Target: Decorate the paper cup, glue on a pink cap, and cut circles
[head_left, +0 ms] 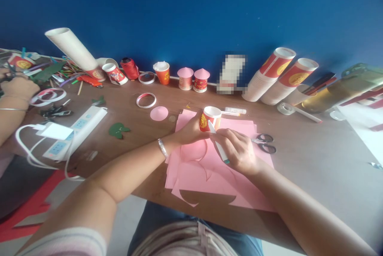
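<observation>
In the head view my left hand (191, 130) is closed round a red and white paper cup (205, 123) with gold print, its white rim facing up. A slim white tool (220, 150) with a teal end is in my right hand (237, 150); its narrow tip points up against the cup's front. I cannot tell exactly what kind of tool it is. Both hands are above a stack of pink paper (191, 176) with curved cuts in it. Scissors (265, 144) with black handles lie at the stack's right edge, and a white marker-like stick (235, 110) lies behind it.
A pink disc (159, 113), a tape roll (146, 100) and a green cut-out (119, 130) lie left. Two cups with pink cone tops (185, 78) stand by the wall. Tall cup stacks (269, 74) lean right. A power strip (76, 132) and another person's hand (20, 88) are far left.
</observation>
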A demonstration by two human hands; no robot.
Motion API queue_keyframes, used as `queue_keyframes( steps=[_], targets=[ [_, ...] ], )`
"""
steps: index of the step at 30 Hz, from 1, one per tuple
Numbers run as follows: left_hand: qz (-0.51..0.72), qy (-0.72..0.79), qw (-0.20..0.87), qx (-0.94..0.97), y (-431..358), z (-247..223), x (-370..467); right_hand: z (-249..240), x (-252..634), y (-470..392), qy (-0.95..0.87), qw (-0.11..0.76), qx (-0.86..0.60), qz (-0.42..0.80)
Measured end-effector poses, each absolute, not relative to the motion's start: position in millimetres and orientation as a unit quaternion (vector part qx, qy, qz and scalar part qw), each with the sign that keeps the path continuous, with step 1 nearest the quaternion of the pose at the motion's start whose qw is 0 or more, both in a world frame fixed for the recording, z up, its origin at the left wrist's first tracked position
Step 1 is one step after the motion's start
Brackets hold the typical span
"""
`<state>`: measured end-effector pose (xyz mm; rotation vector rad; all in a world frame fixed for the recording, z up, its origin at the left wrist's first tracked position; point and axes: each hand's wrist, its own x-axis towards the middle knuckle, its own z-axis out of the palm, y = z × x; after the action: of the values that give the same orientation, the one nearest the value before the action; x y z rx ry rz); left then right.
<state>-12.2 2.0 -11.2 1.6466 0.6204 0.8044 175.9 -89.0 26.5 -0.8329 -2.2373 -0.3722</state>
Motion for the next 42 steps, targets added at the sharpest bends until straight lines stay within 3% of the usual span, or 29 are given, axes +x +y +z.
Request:
queue_keyframes(
  steps=[18,42],
  targets=[
    [0.332,0.253,0.625,0.659,-1.8,9.0,-12.8,32.9,182.9,-90.6,-0.853,0.353,-0.338,-0.182],
    [0.299,0.219,0.679,0.633,0.8,16.7,-17.2,25.1,183.8,-91.1,-0.851,0.368,-0.347,-0.137]
  ],
)
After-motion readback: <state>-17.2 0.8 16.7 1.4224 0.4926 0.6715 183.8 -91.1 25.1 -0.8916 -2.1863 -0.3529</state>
